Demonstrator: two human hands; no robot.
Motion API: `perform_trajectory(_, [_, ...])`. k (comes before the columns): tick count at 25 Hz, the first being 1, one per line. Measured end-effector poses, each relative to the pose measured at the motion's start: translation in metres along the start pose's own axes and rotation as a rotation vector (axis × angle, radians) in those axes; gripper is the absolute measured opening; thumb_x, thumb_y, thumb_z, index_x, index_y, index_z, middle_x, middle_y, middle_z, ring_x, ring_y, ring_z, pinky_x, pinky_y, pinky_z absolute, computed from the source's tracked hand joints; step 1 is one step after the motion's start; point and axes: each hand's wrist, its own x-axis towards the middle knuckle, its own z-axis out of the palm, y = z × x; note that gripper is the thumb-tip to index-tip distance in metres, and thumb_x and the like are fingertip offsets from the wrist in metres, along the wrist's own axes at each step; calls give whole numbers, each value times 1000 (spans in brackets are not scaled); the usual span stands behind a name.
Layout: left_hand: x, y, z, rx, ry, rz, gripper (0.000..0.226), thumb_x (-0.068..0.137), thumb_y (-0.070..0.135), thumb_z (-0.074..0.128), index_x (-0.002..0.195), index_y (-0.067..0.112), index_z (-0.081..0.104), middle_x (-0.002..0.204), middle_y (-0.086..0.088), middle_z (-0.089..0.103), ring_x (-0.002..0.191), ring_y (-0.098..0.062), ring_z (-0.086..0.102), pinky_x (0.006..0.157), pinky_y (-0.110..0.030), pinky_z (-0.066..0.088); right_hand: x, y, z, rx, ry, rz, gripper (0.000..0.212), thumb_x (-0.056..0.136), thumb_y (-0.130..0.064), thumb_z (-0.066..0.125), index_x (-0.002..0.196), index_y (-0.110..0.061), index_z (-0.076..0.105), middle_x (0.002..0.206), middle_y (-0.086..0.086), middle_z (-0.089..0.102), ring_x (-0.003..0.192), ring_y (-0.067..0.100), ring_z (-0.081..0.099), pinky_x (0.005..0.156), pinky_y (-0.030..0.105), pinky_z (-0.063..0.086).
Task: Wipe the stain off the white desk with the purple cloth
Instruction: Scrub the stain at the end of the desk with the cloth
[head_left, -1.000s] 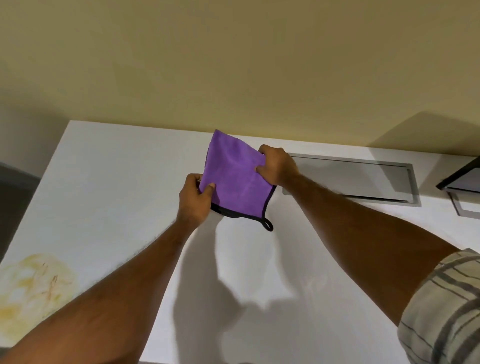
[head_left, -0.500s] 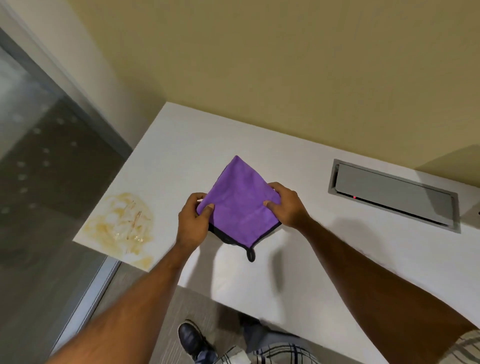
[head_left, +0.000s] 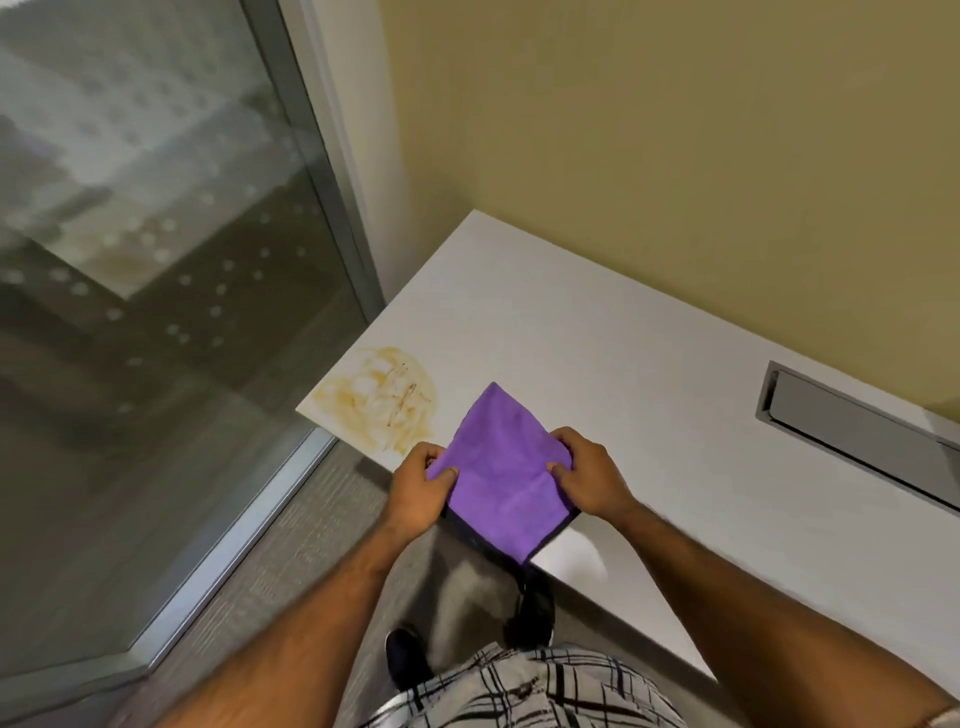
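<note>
I hold the folded purple cloth with its dark trim between both hands, above the front edge of the white desk. My left hand pinches its left corner and my right hand grips its right side. The yellow-brown stain with reddish streaks lies on the desk's near left corner, just left of and beyond the cloth. The cloth is in the air and does not touch the stain.
A glass wall with a metal frame stands close to the desk's left end. A grey metal cable hatch is set into the desk at the right. A yellow wall backs the desk. My shoes are on the grey floor below.
The view has swung left and down, so the stain now lies close to the cloth. Both hands have kept hold of the cloth and brought it nearer to the desk's front left corner.
</note>
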Motion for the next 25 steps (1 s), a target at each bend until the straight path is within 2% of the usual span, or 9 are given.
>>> perform_trajectory(5, [-6, -2, -46, 28, -135, 150, 9, 91, 13, 55, 99, 16, 55, 87, 6, 57, 77, -7, 54, 61, -16, 42, 1, -46, 40, 90, -8, 167, 30, 85, -23, 63, 111, -23, 46, 93, -16, 56, 82, 8, 60, 63, 13, 42])
perform_trajectory(10, [-11, 34, -64, -20, -302, 299, 12, 90, 18, 55, 96, 27, 51, 93, 6, 60, 78, -5, 58, 62, -15, 48, 6, -86, 71, 376, 200, 189, 54, 89, -27, 72, 133, -20, 42, 121, -5, 56, 107, 10, 59, 79, 16, 50])
perform_trajectory(13, [-11, 51, -59, -14, -368, 378, 17, 88, 19, 57, 95, 33, 50, 88, 11, 59, 73, -2, 56, 59, -14, 43, 6, -104, 84, 504, 294, 232, 69, 92, -24, 68, 150, -13, 30, 150, 8, 39, 133, 21, 47, 105, 33, 46])
perform_trajectory(15, [-3, 60, -62, -2, -407, 387, 16, 87, 19, 56, 97, 31, 52, 87, 11, 59, 73, -3, 56, 61, -16, 44, 10, -107, 83, 522, 302, 171, 78, 88, -22, 72, 151, -12, 27, 151, 9, 38, 136, 23, 44, 110, 40, 44])
perform_trajectory(17, [10, 69, -70, 29, -465, 388, 16, 86, 18, 56, 94, 32, 55, 84, 12, 59, 70, -1, 55, 61, -16, 44, 19, -103, 68, 497, 257, 96, 91, 73, -26, 78, 147, -10, 28, 141, 3, 43, 125, 12, 49, 102, 29, 47])
perform_trajectory(19, [24, 75, -81, 54, -504, 378, 20, 85, 19, 57, 87, 39, 55, 83, 12, 59, 67, 2, 53, 59, -14, 43, 36, -99, 44, 567, 100, 73, 78, 71, -14, 82, 137, -21, 41, 128, -4, 53, 112, 0, 58, 90, 17, 50])
perform_trajectory(21, [38, 72, -91, 54, -487, 335, 19, 86, 21, 58, 86, 40, 57, 87, 11, 60, 72, 2, 55, 61, -12, 45, 55, -95, 25, 597, -75, 69, 53, 79, -2, 77, 122, -26, 57, 120, 0, 66, 108, 8, 67, 84, 22, 55])
perform_trajectory(23, [50, 58, -96, 20, -398, 257, 14, 88, 22, 59, 94, 34, 58, 96, 10, 61, 85, -3, 58, 68, -14, 47, 73, -91, 14, 535, -116, 106, 37, 82, -14, 77, 116, -21, 65, 112, 5, 73, 105, 23, 70, 84, 33, 58])
perform_trajectory(25, [57, 37, -94, -19, -264, 180, 12, 89, 24, 59, 101, 24, 57, 97, 3, 61, 88, -13, 58, 71, -18, 45, 89, -90, 8, 463, -82, 127, 23, 82, -34, 77, 103, -28, 70, 100, -4, 76, 92, 14, 72, 74, 25, 58])
